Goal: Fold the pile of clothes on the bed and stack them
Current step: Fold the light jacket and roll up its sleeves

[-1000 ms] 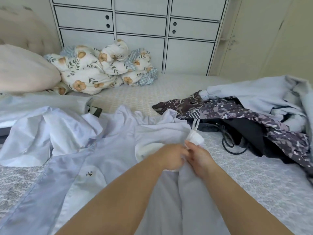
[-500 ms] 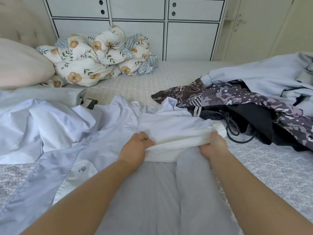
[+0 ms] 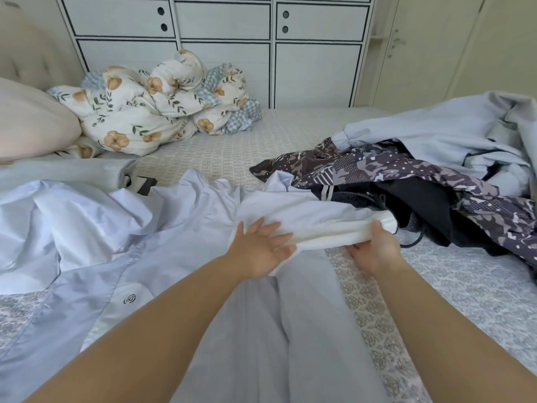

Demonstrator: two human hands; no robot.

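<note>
The left hand (image 3: 260, 247) lies flat, fingers spread, pressing the white waistband (image 3: 319, 234) of the pale trousers (image 3: 241, 330) spread on the bed (image 3: 479, 286); the right hand (image 3: 374, 248) grips the band's other end. With one end only pressed, a hard pull may slide it loose and skew the fold, or drag it into the unfolded pile (image 3: 421, 184) just beside

floral duvet (image 3: 151, 112) bunched by pillow (image 3: 32, 123) | cabinet (image 3: 220, 39) behind | possibly door (image 3: 421, 48)

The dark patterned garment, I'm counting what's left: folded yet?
Not folded. The dark patterned garment lies crumpled in the pile at the right, untouched by either hand.
</note>
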